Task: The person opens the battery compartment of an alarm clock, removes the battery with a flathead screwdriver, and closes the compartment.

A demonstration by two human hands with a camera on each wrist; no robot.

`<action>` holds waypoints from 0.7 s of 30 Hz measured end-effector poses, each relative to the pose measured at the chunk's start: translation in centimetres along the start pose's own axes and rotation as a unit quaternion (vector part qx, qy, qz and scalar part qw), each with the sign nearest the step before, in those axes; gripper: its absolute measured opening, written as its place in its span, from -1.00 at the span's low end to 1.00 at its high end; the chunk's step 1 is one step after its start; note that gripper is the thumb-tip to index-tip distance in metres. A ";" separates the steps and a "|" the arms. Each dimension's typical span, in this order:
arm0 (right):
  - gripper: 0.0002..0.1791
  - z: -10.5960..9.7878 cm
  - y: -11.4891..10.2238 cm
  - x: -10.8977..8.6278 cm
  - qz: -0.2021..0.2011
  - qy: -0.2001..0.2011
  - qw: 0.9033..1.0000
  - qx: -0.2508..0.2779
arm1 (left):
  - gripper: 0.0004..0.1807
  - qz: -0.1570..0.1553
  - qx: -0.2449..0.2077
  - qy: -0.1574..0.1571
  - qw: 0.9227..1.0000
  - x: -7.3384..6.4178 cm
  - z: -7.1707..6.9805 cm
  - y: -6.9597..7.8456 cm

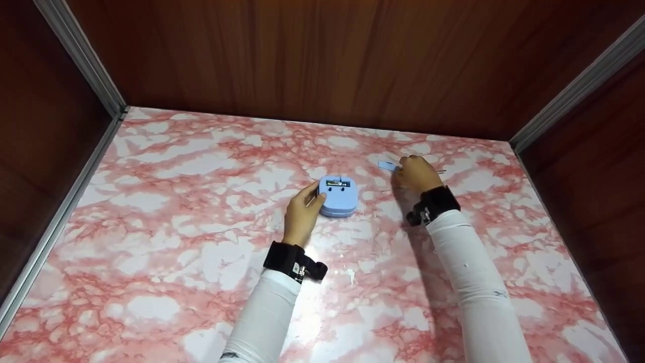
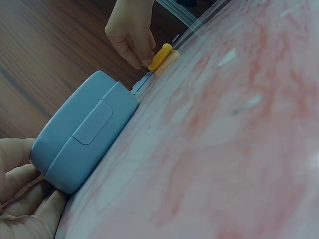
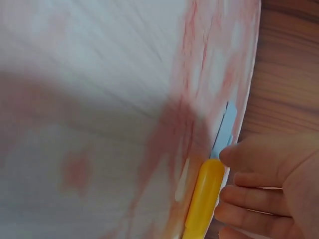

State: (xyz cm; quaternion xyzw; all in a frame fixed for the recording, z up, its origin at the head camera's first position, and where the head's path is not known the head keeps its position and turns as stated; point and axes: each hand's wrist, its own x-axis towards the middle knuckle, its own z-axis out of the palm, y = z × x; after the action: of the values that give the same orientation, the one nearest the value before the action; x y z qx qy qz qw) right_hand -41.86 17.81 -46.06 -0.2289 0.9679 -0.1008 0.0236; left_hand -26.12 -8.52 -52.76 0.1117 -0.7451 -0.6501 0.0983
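Note:
A light blue rounded-square device (image 1: pixel 338 201) lies on the table, its small battery slot uncovered and two dark spots beside it. My left hand (image 1: pixel 301 214) grips its left side, thumb on the near edge and fingers behind. In the left wrist view, the side of the device (image 2: pixel 92 124) shows a raised tab. My right hand (image 1: pixel 419 174) is farther right, low over the table, fingers loosely bent. Its fingertips are right at a yellow handle (image 3: pixel 205 199), apparently a screwdriver's. A light blue flat cover (image 3: pixel 225 130) lies at the handle's end.
The table (image 1: pixel 166 242) has a glossy red-and-white marbled cover. A dark wood panel (image 1: pixel 302 55) stands along the back. More dark panels with metal edge strips (image 1: pixel 83 55) close off the left and right sides.

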 end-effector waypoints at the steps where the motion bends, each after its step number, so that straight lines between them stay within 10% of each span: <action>1: -0.73 0.1 0.0 0.0 -0.003 0.003 1.000 -0.006 | -0.48 0.000 0.002 0.000 1.000 0.0 0.0 0.0; 21: -0.85 1.5 0.6 -1.2 -0.033 0.058 0.997 -0.043 | -0.47 0.000 0.003 -0.002 1.000 0.0 -0.2 -0.1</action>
State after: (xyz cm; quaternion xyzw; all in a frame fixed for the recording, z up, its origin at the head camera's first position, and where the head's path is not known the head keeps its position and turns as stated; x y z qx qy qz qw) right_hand -40.89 18.57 -47.61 -0.2549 0.9631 -0.0734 -0.0459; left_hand -26.03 -8.68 -52.84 0.1106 -0.7470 -0.6483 0.0969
